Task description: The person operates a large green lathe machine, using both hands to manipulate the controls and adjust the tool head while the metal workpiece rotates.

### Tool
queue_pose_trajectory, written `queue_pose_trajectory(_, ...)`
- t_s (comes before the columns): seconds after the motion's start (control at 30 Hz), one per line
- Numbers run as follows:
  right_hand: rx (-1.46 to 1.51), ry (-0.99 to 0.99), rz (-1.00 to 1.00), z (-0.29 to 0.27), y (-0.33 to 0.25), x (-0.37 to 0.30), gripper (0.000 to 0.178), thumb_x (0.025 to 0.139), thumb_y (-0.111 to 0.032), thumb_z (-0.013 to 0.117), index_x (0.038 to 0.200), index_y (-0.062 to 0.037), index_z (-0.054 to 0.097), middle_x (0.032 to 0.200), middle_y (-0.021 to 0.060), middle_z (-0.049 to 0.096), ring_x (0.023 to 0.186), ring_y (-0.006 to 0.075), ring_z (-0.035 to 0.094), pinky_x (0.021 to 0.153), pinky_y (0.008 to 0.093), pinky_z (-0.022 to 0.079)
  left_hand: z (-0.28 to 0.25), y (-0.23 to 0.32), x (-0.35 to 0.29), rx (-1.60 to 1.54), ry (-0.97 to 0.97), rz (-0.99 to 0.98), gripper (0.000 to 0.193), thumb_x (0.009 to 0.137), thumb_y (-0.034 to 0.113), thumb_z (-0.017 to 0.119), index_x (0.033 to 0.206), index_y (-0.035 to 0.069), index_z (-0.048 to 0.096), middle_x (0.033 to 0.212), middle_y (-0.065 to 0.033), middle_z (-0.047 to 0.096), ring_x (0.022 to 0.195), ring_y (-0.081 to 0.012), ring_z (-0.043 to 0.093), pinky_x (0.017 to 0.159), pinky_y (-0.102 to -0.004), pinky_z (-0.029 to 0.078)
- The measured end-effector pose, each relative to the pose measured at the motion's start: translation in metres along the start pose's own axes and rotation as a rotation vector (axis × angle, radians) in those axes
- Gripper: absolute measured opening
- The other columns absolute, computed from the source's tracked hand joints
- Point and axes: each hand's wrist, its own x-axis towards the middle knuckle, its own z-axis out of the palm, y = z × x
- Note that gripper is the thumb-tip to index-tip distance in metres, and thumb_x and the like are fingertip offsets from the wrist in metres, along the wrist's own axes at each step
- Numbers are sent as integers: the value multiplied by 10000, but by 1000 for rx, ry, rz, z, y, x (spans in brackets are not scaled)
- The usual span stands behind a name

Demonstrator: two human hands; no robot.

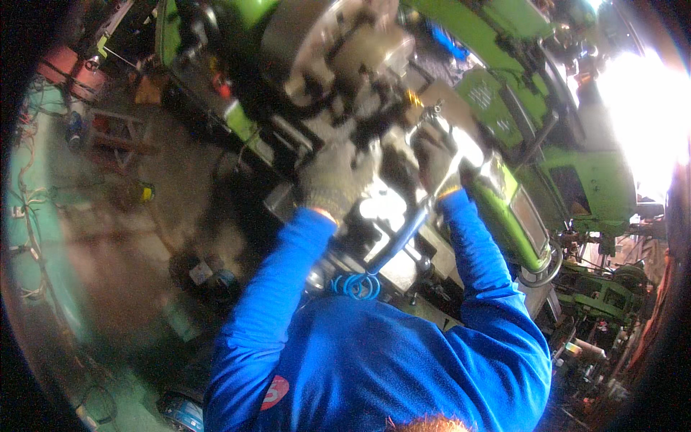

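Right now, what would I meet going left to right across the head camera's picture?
Pale green surface, small yellow object, person's gloved left hand, person's gloved right hand, green machine cover, bright white glare.

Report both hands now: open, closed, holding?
Left hand: gloved, blurred; grip can't be told.
Right hand: near blue hose; grip can't be told.
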Motion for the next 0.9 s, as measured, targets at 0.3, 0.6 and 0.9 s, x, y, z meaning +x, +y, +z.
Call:
queue_pose_trajectory(0.3,400,56,263,38,25,-8,271,829,-22,631,1053,-81,772,1280,108,697,1288,336,543,1141,449,367,5,-3,1,-75,44,40,406,908,484,675,932,79,667,1002,-222,684,925,-435,661,800,-519,525)
queue_pose_trajectory(0.6,67,-57,143,11,1,2,272,829,5,626,1070,-38,745,1262,127,680,1218,302,593,1061,402,476,6,-4,-1,-75,80,37,363,895,469,697,1014,126,708,1049,-192,710,958,-417,677,821,-499,540)
queue_pose_trajectory(0.9,-105,-104,37,-13,-1,28,166,796,5,658,935,-52,728,1110,91,707,1057,262,669,949,360,545,-4,7,-1,-68,44,-17,335,892,435,703,935,102,694,975,-208,705,899,-431,677,787,-504,538)
